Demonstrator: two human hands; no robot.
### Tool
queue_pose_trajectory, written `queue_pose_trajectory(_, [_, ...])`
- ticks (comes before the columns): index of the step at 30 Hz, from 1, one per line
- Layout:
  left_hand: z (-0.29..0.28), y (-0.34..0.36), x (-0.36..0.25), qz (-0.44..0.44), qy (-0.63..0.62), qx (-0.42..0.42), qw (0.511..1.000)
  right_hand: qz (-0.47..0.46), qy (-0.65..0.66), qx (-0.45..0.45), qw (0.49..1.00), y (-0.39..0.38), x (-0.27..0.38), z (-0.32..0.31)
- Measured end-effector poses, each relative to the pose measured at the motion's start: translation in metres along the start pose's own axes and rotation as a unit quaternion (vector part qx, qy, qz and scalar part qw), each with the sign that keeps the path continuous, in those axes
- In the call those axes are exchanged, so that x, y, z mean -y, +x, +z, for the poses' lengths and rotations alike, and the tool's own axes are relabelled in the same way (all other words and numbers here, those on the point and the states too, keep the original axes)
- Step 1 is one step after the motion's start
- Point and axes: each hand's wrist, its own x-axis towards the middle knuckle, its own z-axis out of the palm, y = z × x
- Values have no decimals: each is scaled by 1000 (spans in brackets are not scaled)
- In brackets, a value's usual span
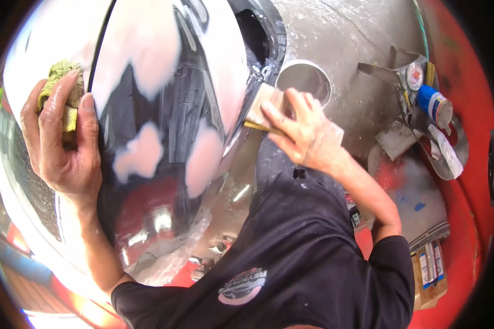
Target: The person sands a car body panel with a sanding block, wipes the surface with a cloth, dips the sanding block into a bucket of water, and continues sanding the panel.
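My left hand (65, 137) grips a damp-looking yellow-green cloth (66, 71), its fingers curled round it over the white part of a car body panel (60, 33). My right hand (307, 131) is closed on a sanding block (266, 104), pale on its broad face with a yellow strip along one edge. That block is by the right edge of the dark panel (173, 104); whether it touches cannot be told. Pinkish sanded patches (141, 151) with feathered rims show on the dark and white paint. Whitish residue marks my right hand.
A white bucket (304, 77) stands on the wet grey floor beyond my right hand. Further right, a blue can (434, 107) and a round gauge (414, 75) sit on a cluttered stand. Clear plastic sheeting (175, 252) hangs at the panel's near edge.
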Motion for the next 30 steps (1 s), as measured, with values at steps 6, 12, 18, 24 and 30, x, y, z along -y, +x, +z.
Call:
queue_pose_trajectory(6, [-2,-1,-5,-51,-30,5,998,54,61,-168,982,-12,-52,52])
queue_pose_trajectory(12, [1,1,4,-5,-7,6,1000,69,137,-222,963,-16,-48,83])
queue_pose_trajectory(18, [7,2,2,-3,9,-1,1000,4,146,-222,964,-29,9,112])
queue_pose_trajectory(24, [4,3,-1,4,4,0,1000,38,148,-249,956,-11,-8,108])
queue_pose_trajectory(30, [1,8,-4,31,21,-7,999,15,138,-262,955,-13,-17,102])
